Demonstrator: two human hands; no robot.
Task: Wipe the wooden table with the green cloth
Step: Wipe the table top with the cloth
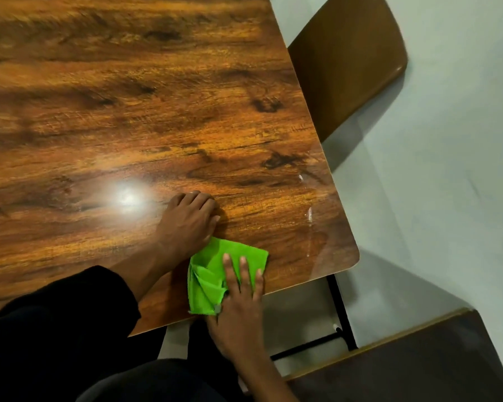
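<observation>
A glossy wooden table (145,117) with dark grain fills most of the view. Near its front right corner lies a bright green cloth (212,277), folded and rumpled. My right hand (240,311) rests flat on the cloth's right side, fingers spread and pointing away from me, pressing it to the tabletop. My left hand (190,219) lies palm down on the bare wood just beyond the cloth, fingers curled together, its wrist touching the cloth's far left edge. Both sleeves are black.
A brown chair (352,62) stands at the table's right side. Another dark brown seat (413,364) sits at the lower right. Black metal table legs (340,314) show under the front right corner. Pale floor lies to the right. A light glare (127,195) shines on the wood.
</observation>
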